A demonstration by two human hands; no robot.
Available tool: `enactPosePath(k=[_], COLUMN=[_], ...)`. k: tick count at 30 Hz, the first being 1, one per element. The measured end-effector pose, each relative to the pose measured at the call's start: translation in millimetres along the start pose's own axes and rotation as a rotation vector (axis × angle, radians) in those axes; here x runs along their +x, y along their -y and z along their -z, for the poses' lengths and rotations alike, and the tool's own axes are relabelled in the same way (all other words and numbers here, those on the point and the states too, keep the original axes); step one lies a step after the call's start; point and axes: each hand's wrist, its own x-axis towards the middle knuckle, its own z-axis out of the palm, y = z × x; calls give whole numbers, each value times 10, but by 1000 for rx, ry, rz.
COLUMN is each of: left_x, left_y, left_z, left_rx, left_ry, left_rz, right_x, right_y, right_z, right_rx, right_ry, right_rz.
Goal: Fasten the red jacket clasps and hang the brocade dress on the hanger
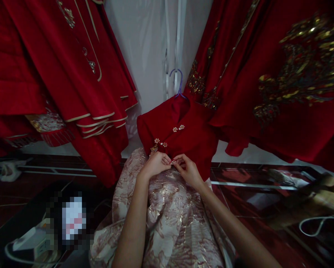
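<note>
A red garment [195, 137] with a stand-up collar lies over a purple hanger [180, 83], whose hook sticks out at the top. Flower-shaped bead fasteners [178, 128] sit on its front, and a second pair of flower fasteners [160, 143] is nearer its left side. At the lower front, my left hand [159, 163] and my right hand [187, 169] meet, fingertips pinched on a small beaded fastener [173, 162]. Its far side is hidden by my fingers. Beneath the garment, a pale brocade cloth [169, 223] with metallic floral pattern covers my lap.
Red garments with cream piping [100, 74] hang at the left. On the right hangs a red garment with gold sequin embroidery [309, 63]. A metal rail [253, 185] runs low behind. A white cord [312, 227] loops at the right, and blurred items lie at lower left.
</note>
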Motion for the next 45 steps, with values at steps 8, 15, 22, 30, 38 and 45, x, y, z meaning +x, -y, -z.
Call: enactPosePath(k=[8,15,22,30,38,45], left_x=[4,-33,-55,-22,-20,-21], left_y=[85,38,-20,17,-18,2], left_z=[14,81,26,-31,-8,-27], left_rx=[-15,231,444,471,390,477], left_ry=[28,-139,-62,-80,-68,-85], left_rz=[-44,-103,-96,-92,-102,-76], right_x=[-18,24,44,-13,19,22], right_y=[-69,188,-64,-281,-269,-312], right_z=[-61,62,82,-40,-32,-47], right_rx=[-61,-275,-225,-121,16,-15], right_ry=[-9,-259,-79,66,-18,-26], right_rz=[38,87,-92,-142,-207,-197])
